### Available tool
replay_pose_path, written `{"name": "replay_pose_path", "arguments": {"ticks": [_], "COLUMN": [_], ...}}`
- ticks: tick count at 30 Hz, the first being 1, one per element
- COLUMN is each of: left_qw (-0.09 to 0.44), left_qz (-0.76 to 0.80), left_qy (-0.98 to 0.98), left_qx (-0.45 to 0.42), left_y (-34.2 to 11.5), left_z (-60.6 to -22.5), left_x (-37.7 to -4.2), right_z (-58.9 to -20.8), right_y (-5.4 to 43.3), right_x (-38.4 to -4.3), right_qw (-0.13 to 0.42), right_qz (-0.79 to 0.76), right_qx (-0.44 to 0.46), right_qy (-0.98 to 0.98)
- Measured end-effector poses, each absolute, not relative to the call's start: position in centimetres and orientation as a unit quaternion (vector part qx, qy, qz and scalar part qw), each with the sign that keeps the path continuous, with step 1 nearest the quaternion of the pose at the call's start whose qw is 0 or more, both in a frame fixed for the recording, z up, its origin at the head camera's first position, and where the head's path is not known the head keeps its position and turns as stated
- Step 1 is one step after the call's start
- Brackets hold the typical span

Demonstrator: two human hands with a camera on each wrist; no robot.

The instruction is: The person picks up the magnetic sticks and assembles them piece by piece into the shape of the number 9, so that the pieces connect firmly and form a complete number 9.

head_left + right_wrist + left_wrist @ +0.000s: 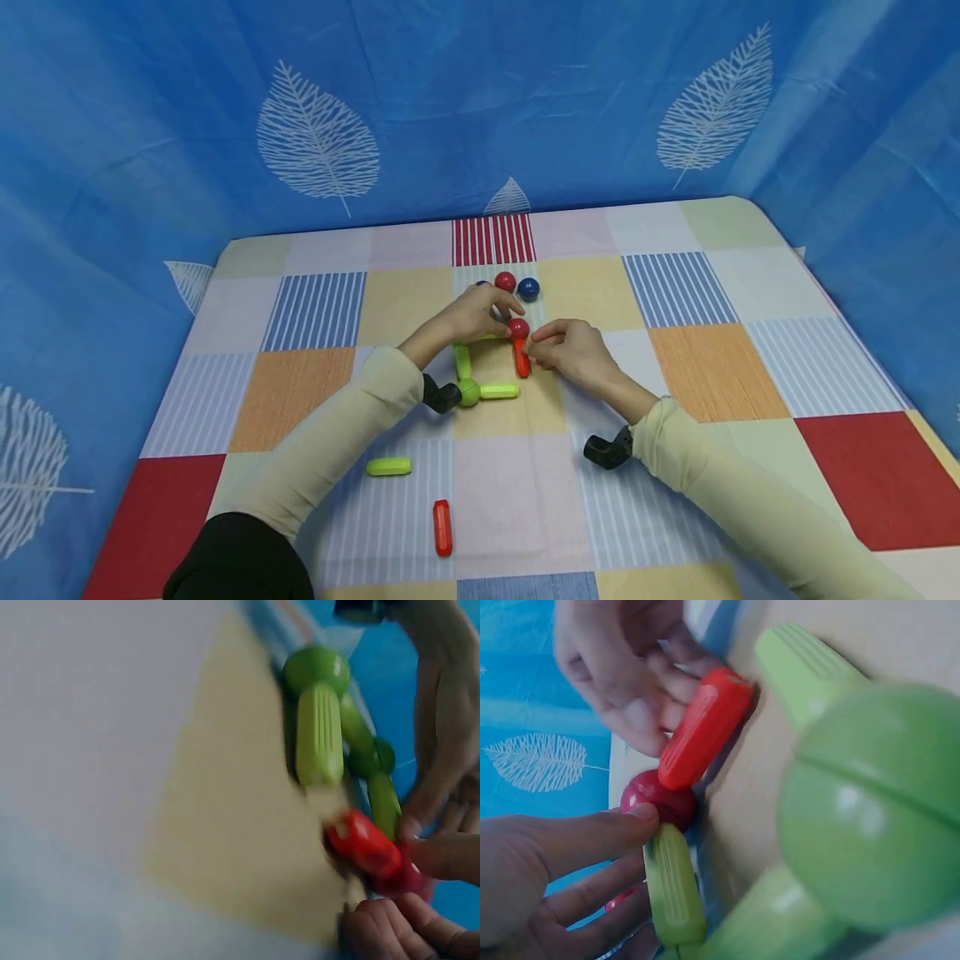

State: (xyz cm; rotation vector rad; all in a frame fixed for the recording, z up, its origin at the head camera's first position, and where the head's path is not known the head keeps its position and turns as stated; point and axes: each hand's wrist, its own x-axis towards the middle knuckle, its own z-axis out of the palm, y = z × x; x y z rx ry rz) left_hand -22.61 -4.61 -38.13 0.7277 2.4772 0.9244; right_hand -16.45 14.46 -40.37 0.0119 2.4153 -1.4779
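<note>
Near the table's middle, my left hand (476,315) pinches a red ball (519,327), its thumb pressed on it in the left wrist view. A short red stick (522,358) joins that ball and points toward me. The right hand (579,352) grips this stick near the ball with thumb and fingertips. On the ball's other side is a green stick (673,885), partly covered by the left hand in the head view. It runs to a green ball (373,756). From there another green stick (462,362) leads to a nearer green ball (468,392), which carries a third green stick (498,391).
Behind the hands lie a loose red ball (505,282) and a blue ball (528,289); another blue ball (482,282) peeks out behind the left hand. Closer to me are a loose green stick (388,466) and a red stick (442,527). A blue curtain (480,108) hangs behind the patchwork tablecloth.
</note>
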Motion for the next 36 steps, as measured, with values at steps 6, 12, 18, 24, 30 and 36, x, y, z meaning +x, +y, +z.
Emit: {"name": "replay_pose_path", "arguments": {"ticks": [6,12,18,24,30,36], "left_qw": [0.131,0.082,0.079,0.09,0.087,0.079], "left_qz": [0.358,0.418,0.451,0.446,0.433,0.435], "left_qy": [0.894,0.874,0.861,0.867,0.875,0.876], "left_qx": [0.234,0.235,0.223,0.204,0.199,0.194], "left_y": [-6.8,-8.7,-9.5,-10.0,-10.3,-10.6], "left_z": [-37.1,-36.6,-37.5,-38.1,-38.7,-39.2], "left_x": [-21.3,-17.7,-14.6,-12.7,-11.7,-11.2], "right_z": [-38.5,-38.5,-39.4,-39.9,-40.1,-40.4], "right_y": [16.0,16.7,16.0,14.8,13.9,13.1], "right_x": [-18.6,-21.7,-23.1,-23.5,-23.8,-24.3], "right_qw": [0.042,0.011,0.017,0.026,0.013,0.006], "right_qz": [-0.409,-0.408,-0.425,-0.415,-0.403,-0.393], "right_qx": [-0.061,-0.062,-0.054,-0.053,-0.053,-0.069], "right_qy": [0.91,0.911,0.903,0.908,0.914,0.917]}}
